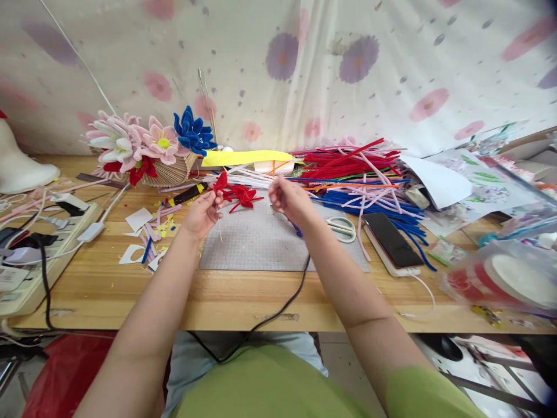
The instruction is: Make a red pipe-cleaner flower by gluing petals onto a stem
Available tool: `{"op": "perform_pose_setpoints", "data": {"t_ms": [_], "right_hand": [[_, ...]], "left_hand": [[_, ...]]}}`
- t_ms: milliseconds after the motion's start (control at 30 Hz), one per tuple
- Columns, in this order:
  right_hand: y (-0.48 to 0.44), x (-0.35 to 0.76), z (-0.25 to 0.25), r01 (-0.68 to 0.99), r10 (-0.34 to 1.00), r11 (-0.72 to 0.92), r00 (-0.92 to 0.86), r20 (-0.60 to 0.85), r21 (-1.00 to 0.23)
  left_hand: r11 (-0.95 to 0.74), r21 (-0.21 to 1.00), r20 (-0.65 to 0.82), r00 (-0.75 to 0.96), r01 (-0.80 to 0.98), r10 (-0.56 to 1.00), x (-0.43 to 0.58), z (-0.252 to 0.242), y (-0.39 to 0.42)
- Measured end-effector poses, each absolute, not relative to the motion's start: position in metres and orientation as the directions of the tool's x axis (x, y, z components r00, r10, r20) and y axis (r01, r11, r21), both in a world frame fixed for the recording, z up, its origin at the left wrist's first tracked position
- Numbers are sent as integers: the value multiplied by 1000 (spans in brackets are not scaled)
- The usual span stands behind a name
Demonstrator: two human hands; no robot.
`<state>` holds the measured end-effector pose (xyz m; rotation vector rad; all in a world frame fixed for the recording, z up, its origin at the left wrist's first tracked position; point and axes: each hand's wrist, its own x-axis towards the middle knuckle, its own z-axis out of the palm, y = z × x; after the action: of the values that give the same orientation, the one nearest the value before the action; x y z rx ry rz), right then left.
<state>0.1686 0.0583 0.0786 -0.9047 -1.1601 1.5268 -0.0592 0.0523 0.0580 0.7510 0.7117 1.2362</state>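
In my left hand [202,213], closed near the left edge of the grey cutting mat [256,244], is a red pipe-cleaner flower [221,182]. A thin pale wire hangs below those fingers. Just right of it, more red pipe-cleaner petals [244,197] show over the mat; whether they join the held flower I cannot tell. My right hand [289,198] is raised above the mat's far side with its fingers curled together. Anything between them is too small or hidden to make out. Partly behind the right wrist lies a blue-handled tool [296,227].
Pipe cleaners in several colours [348,165] are heaped behind the mat. White-handled scissors [342,229] and a phone [392,239] lie to the right. Finished flowers [163,141] stand back left, near paper scraps [138,219] and a power strip [65,249]. A black cable [282,307] crosses the front edge.
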Motion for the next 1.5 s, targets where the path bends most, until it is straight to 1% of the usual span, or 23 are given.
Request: {"op": "perform_pose_setpoints", "data": {"t_ms": [67,133,167,200,267,300,367,400,467,533,600,633,700,767,833,900,967,1033,1100,1200,1300,1400,1500], "right_hand": [[63,201,87,-187,989,9,-140,36,-982],[71,235,84,-122,996,86,-20,89,-989],[76,249,78,-77,995,96,37,93,-992],[81,262,70,-22,993,74,94,72,-997],[90,279,48,145,977,-56,213,-24,-988],[93,283,36,258,966,-122,252,-55,-958],[97,285,15,478,949,-202,310,-50,-855],[98,284,6,554,940,-234,340,-39,-799],[99,279,-6,662,929,-266,370,-2,-700],[101,274,-12,723,930,-266,366,27,-637],[103,271,-13,746,930,-251,363,60,-616],[104,271,-12,742,927,-240,368,81,-626],[106,272,-8,691,918,-206,381,107,-693],[107,274,-1,565,916,-185,396,68,-804],[106,276,6,381,917,-197,397,-33,-903],[103,277,13,179,932,-214,332,-145,-960],[99,278,21,-1,958,-200,210,-195,-980],[94,276,31,-129,981,-163,85,-174,-978],[89,271,44,-172,994,-109,-14,-108,-979],[80,256,69,-106,991,-6,-136,9,-994],[70,232,91,17,952,66,-302,58,-998],[63,202,99,142,861,143,-505,53,-979],[62,170,89,279,783,221,-621,0,-934]], "left_hand": [[138,744,-107,86,-654,990,-52,49,54],[158,677,-177,48,-719,983,-43,38,56],[178,645,-213,49,-743,976,-39,33,56],[196,610,-245,53,-768,968,-36,28,57],[222,520,-294,72,-825,953,-32,20,57],[226,474,-310,78,-851,947,-32,16,58],[226,399,-333,89,-889,939,-37,11,58],[225,376,-342,91,-899,935,-40,9,58],[224,346,-351,96,-911,931,-48,5,58],[216,320,-343,99,-922,934,-55,3,58],[211,302,-326,107,-930,939,-59,2,57],[218,304,-323,116,-927,939,-60,2,57],[247,334,-328,133,-910,935,-59,2,57],[270,384,-343,135,-883,930,-56,3,56],[273,427,-348,122,-862,930,-52,3,55],[264,454,-333,113,-851,936,-49,4,54],[261,468,-305,123,-844,945,-48,4,53],[265,480,-285,138,-836,949,-47,4,51],[272,499,-279,145,-823,949,-46,5,50],[272,546,-273,138,-792,952,-44,5,49],[251,590,-271,105,-767,957,-42,5,48],[229,623,-260,78,-748,962,-41,5,47],[201,671,-217,69,-714,974,-41,4,46]]}}
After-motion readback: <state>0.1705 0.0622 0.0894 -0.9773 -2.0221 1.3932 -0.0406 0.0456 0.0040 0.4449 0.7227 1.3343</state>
